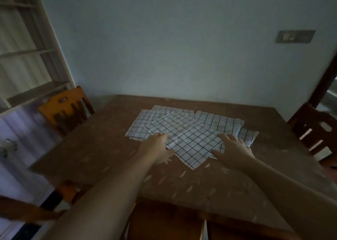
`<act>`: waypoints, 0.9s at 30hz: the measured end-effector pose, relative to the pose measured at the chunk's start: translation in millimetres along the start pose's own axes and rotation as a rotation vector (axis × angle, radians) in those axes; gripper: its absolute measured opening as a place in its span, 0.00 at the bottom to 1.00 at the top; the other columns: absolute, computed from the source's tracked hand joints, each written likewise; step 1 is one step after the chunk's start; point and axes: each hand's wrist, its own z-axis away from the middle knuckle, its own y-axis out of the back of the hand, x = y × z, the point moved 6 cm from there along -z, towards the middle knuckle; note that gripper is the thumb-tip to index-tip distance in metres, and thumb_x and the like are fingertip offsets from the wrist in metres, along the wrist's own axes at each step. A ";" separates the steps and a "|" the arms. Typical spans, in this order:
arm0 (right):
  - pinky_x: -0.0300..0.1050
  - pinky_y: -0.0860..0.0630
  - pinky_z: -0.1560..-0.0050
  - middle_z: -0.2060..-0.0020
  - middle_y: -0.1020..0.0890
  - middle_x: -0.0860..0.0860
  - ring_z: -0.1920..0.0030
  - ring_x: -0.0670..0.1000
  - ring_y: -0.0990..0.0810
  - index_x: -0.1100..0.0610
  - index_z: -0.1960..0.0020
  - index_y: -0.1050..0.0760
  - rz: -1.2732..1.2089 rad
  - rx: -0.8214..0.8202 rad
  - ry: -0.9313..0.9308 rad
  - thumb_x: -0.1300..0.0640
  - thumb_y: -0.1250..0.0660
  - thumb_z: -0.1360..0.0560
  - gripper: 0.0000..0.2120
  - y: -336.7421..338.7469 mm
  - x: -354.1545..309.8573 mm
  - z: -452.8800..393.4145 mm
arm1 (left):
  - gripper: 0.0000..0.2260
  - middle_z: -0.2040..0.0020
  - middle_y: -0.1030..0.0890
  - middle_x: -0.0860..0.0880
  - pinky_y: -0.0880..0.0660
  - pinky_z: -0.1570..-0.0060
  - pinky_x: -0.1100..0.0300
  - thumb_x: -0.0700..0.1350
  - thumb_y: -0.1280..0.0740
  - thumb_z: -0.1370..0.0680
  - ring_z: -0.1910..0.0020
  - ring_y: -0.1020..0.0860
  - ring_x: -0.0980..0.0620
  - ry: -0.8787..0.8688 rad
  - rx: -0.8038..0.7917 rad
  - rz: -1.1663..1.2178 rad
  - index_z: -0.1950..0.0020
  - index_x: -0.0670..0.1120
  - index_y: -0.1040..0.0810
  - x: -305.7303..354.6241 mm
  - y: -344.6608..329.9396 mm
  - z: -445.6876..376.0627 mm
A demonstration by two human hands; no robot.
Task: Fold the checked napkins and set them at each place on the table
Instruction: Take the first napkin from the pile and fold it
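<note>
While several white black-checked cloth napkins (pixel 184 128) lie overlapped mid brown wooden worktop (pixel 94 148), left hand (pixel 156 145) pinches the top napkin's edge, right hand (pixel 231 146) spread flat; risk: lifting drags neighbours askew.

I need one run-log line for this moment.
napkins: unfolded, piled on table | left hand: on top napkin's edge | right hand: open, on pile

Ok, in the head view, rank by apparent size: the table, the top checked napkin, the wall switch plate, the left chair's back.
1. table
2. top checked napkin
3. left chair's back, though it is partly hidden by the table
4. wall switch plate, farther away, so its true size is uncertain
</note>
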 end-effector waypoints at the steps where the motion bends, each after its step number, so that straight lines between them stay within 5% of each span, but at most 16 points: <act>1: 0.60 0.34 0.32 0.27 0.36 0.51 0.29 0.55 0.34 0.47 0.24 0.44 -0.005 -0.017 -0.018 0.38 0.36 0.26 0.34 -16.1 1.9 -20.4 | 0.29 0.29 0.30 0.48 0.30 0.37 0.50 0.59 0.36 0.23 0.32 0.30 0.48 0.017 -0.017 0.027 0.25 0.50 0.36 -9.1 -13.5 -22.3; 7: 0.63 0.33 0.33 0.26 0.37 0.52 0.29 0.58 0.35 0.48 0.25 0.43 -0.016 -0.193 -0.133 0.37 0.36 0.26 0.35 -127.0 6.6 -116.8 | 0.24 0.35 0.25 0.49 0.29 0.50 0.55 0.59 0.38 0.22 0.39 0.25 0.47 0.077 -0.112 0.102 0.30 0.48 0.31 -57.2 -91.9 -127.6; 13: 0.60 0.36 0.33 0.27 0.36 0.52 0.29 0.57 0.35 0.50 0.26 0.42 0.052 -0.254 -0.094 0.38 0.39 0.25 0.32 -197.7 6.0 -182.7 | 0.24 0.36 0.25 0.47 0.27 0.49 0.52 0.59 0.38 0.22 0.41 0.25 0.47 0.076 -0.165 0.096 0.32 0.45 0.31 -78.8 -156.8 -209.1; 18: 0.58 0.45 0.26 0.21 0.50 0.52 0.22 0.55 0.51 0.51 0.22 0.52 0.122 -0.230 -0.034 0.38 0.46 0.22 0.34 -244.8 11.2 -217.4 | 0.35 0.25 0.37 0.43 0.39 0.29 0.47 0.65 0.43 0.22 0.26 0.38 0.44 0.072 -0.143 0.038 0.23 0.43 0.43 -78.1 -208.8 -268.5; 21: 0.58 0.52 0.25 0.21 0.57 0.53 0.22 0.56 0.58 0.50 0.22 0.57 0.156 -0.221 0.001 0.35 0.51 0.22 0.35 -269.2 14.9 -227.7 | 0.38 0.21 0.46 0.44 0.47 0.25 0.45 0.67 0.47 0.22 0.22 0.47 0.45 0.076 -0.133 0.019 0.21 0.44 0.49 -86.7 -234.8 -291.3; 27: 0.58 0.59 0.24 0.21 0.54 0.50 0.22 0.54 0.60 0.47 0.22 0.54 0.074 -0.144 -0.024 0.33 0.55 0.22 0.34 -295.3 19.0 -224.5 | 0.29 0.23 0.38 0.48 0.46 0.25 0.45 0.63 0.42 0.22 0.23 0.42 0.49 0.004 0.053 0.062 0.27 0.46 0.35 -92.5 -258.3 -287.2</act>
